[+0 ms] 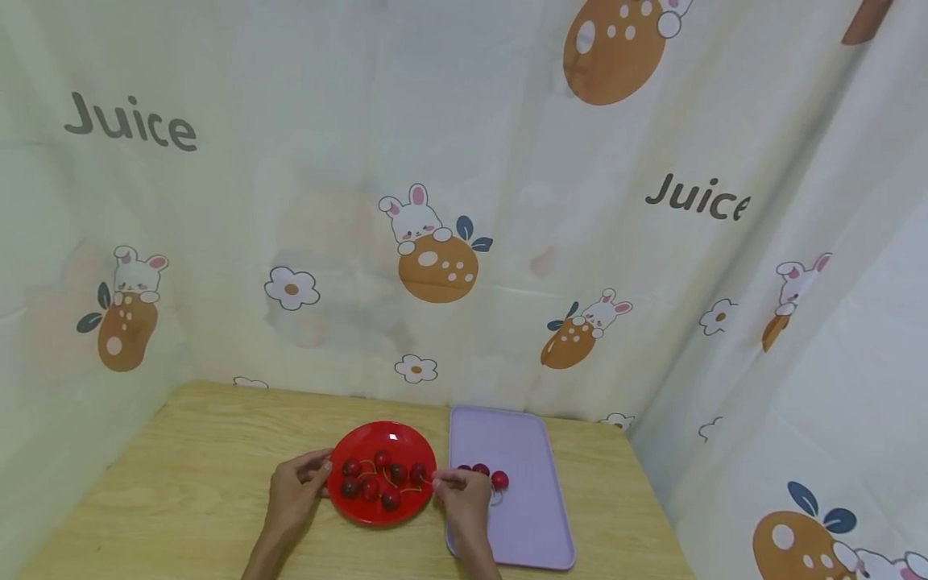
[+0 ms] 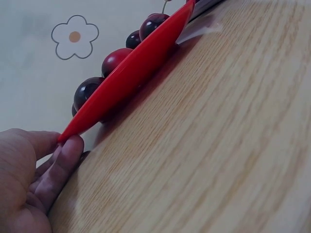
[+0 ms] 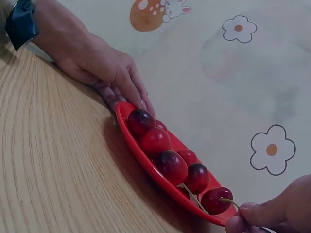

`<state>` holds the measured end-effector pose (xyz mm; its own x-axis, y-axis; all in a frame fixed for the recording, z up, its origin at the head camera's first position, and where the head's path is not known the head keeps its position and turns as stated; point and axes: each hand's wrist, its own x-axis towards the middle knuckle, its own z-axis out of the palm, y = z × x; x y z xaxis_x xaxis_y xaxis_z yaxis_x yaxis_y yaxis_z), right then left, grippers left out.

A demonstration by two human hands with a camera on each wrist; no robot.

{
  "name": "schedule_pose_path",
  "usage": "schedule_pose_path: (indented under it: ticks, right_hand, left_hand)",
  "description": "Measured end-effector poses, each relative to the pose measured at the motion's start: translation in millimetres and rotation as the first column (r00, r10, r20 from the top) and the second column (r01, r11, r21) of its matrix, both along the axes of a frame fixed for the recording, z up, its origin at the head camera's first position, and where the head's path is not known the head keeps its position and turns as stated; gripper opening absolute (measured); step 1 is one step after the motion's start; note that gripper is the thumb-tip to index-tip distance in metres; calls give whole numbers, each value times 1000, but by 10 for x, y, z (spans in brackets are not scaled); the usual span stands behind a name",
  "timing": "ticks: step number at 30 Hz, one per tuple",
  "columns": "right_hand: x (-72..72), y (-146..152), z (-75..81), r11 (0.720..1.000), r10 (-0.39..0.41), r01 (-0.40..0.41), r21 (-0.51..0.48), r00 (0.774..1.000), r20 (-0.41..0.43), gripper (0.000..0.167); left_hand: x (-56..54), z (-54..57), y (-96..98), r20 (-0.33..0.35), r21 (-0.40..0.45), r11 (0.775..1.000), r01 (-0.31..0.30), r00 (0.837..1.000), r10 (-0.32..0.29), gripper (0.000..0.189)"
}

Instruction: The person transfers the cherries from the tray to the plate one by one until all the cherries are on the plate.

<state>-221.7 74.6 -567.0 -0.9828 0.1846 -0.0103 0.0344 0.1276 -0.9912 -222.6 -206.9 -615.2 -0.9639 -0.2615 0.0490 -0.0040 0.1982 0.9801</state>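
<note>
A red plate [image 1: 406,439] with several dark red cherries [image 1: 370,488] on it is on the wooden table. My left hand [image 1: 292,493] pinches the plate's left rim between thumb and fingers, as the left wrist view shows close up. At the plate's right edge, my right hand [image 1: 467,501] pinches the green stem [image 3: 228,200] of one cherry [image 3: 215,201]. That cherry is just inside the rim, beside the others. In the left wrist view the underside of the plate [image 2: 131,87] slopes over the table.
To the right of the plate lies a lilac tray [image 1: 500,435], partly behind my right hand. A few cherries [image 1: 500,480] sit on it. A printed curtain [image 1: 333,201] hangs behind the wooden table [image 1: 210,451] and down its sides.
</note>
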Motion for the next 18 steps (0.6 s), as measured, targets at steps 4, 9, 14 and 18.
schedule_pose_path:
  ticks: [4,9,14,18]
  right_hand:
    - [22,-10,10,996,4,0,88,999,-38,9]
    - [40,-12,23,988,13,-3,157,998,-60,8]
    - [58,7,31,981,28,-14,192,997,-71,6]
    - [70,38,34,975,43,-24,220,996,-82,8]
  left_hand:
    - [-5,-10,0,-7,-13,1000,-1,1000,1,32]
    - [-10,-7,3,2,-11,1000,-4,1000,4,32]
    - [-5,-6,7,6,-22,1000,-8,1000,8,32]
    - [4,-13,8,2,-29,1000,-9,1000,9,32]
